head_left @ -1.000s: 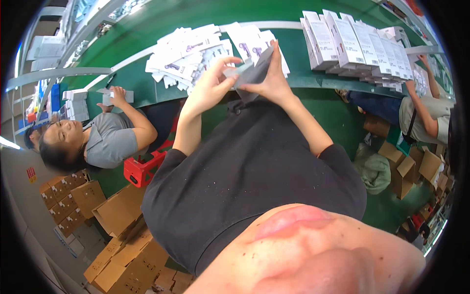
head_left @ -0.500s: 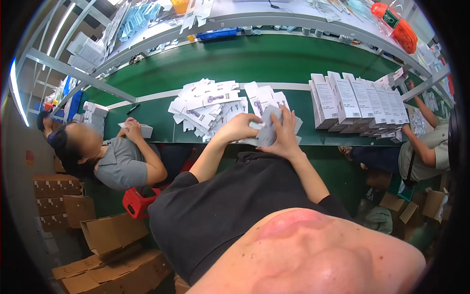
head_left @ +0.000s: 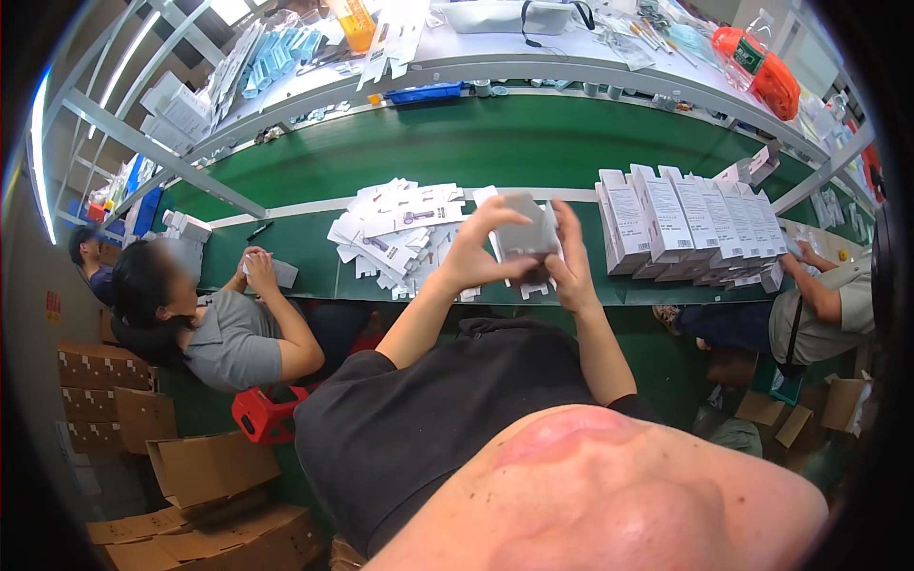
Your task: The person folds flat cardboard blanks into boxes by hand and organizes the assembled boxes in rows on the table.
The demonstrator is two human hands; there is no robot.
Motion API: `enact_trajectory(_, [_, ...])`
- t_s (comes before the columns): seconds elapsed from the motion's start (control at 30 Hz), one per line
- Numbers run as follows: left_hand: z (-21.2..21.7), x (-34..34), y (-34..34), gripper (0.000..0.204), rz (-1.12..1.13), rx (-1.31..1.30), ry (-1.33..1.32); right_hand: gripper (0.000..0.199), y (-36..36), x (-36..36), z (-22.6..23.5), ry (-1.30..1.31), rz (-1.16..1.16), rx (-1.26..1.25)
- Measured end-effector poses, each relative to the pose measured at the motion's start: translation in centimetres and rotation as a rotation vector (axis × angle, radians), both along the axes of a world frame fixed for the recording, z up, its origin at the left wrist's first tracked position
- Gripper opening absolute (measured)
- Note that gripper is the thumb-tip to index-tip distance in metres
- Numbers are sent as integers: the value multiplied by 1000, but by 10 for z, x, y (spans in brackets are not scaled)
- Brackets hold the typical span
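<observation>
Between my two hands, above the table's near edge, is a small carton [head_left: 526, 238] with a pale grey face turned up. Its right side is gripped by my right hand [head_left: 573, 262], fingers along the edge and thumb near the bottom. My left hand [head_left: 473, 249] curves round the left side, with fingers at the top edge and thumb by the lower corner. Just left of my hands lies a loose heap of flat white printed cartons [head_left: 405, 224]. More flat pieces lie under the carton, mostly covered by it and my hands.
To the right stand several filled-out white cartons [head_left: 666, 219] in a close row. Beyond the green table [head_left: 428, 143] runs a raised white shelf [head_left: 533, 59] with a bottle and trays. Co-workers [head_left: 238, 333] sit on both sides. Open brown boxes [head_left: 214, 466] stand at the lower left.
The carton in my hands has been raised and turned, showing a broader grey face. My left hand has moved up to its side; my right hand has shifted to its right edge.
</observation>
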State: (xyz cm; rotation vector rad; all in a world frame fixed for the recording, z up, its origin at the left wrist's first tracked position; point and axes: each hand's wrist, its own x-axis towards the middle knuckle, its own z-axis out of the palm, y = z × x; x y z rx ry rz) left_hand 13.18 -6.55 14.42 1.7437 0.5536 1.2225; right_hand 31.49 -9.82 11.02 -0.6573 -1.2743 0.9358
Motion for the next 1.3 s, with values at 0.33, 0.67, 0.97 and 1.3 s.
enact_trajectory(0.33, [-56, 32, -2, 51, 25, -605, -180, 47, -9, -18, -5, -389, -265, -74])
enact_trajectory(0.67, [-33, 42, -25, 40, 87, -247, -120, 47, -18, -15, 8, -305, -256, -366])
enact_trajectory(0.97, [-35, 40, -23, 13, 8, -156, 52, 53, -20, 0, -6, -179, -178, -368])
enact_trajectory(1.3, [-29, 24, -26, 68, 123, -125, 408, 45, -26, 12, 13, -23, -121, -351])
